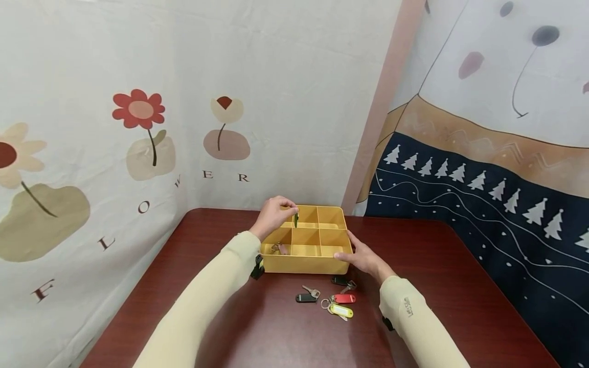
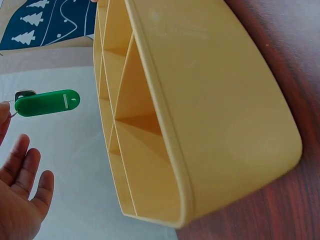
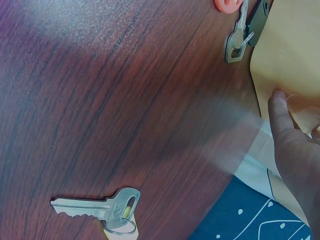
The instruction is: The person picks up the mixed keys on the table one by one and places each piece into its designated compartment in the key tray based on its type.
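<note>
Left hand (image 1: 271,219): fingertips pinch the green tag (image 2: 47,103) by its ring end, other fingers loose and clear of it
Green tag: hangs above the back of the box (image 1: 303,264); which compartment, I cannot tell
Right hand (image 1: 366,257): grips the box's near right corner, thumb on the front wall
Pink tag (image 1: 282,249): in the front-left compartment
Table (image 1: 257,327): two black tags (image 1: 306,298) (image 1: 339,280), red tag (image 1: 344,298), yellow tag (image 1: 341,311), near the box
Progress: seemingly early; one tag in, green not yet released, four probably left

I can't read the sleeve print (image 1: 408,306); the left hand (image 1: 272,217) hides most of the tray's (image 1: 303,265) far-left compartment (image 1: 287,224); my right-wrist view crops the red tag (image 3: 228,4).
</note>
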`<state>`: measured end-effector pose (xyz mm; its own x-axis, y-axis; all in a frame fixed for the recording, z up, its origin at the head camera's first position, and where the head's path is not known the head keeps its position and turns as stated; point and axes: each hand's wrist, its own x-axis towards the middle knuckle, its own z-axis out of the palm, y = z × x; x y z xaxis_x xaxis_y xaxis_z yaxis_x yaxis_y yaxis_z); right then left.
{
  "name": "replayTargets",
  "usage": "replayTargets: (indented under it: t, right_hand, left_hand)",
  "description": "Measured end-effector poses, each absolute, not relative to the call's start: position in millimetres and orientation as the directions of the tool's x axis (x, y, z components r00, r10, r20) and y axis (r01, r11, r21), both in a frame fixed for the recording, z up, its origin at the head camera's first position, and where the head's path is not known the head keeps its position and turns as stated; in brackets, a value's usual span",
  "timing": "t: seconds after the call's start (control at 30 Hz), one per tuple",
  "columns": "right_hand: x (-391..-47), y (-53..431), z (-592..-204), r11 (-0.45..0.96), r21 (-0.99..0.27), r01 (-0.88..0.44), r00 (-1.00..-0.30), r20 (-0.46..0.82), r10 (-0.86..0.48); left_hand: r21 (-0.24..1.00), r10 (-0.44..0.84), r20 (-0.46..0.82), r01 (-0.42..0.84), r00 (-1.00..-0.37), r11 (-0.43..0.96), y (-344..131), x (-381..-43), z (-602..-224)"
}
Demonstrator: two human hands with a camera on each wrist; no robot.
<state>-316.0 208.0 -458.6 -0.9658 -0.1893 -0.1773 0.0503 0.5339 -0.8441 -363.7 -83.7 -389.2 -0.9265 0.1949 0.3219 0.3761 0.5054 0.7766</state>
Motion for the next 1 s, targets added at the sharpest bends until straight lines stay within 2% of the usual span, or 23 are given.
replayTargets:
  t: [0.7, 1.0]
  right_hand:
    - [-316.6, 208.5, -457.8, 0.527, -0.849, 0.049, -0.966, -0.175, -0.191]
    - [-315.4, 208.6, -457.5, 0.513, -0.856, 0.066, -0.967, -0.181, -0.179]
  left_hand:
    - [0.793, 0.129, 0.285, 0.309, -0.950, 0.525, -62.4, -399.4, -392.2]
    - [0.800, 0.141, 0.272, 0.305, -0.952, 0.516, -55.2, -404.5, -394.8]
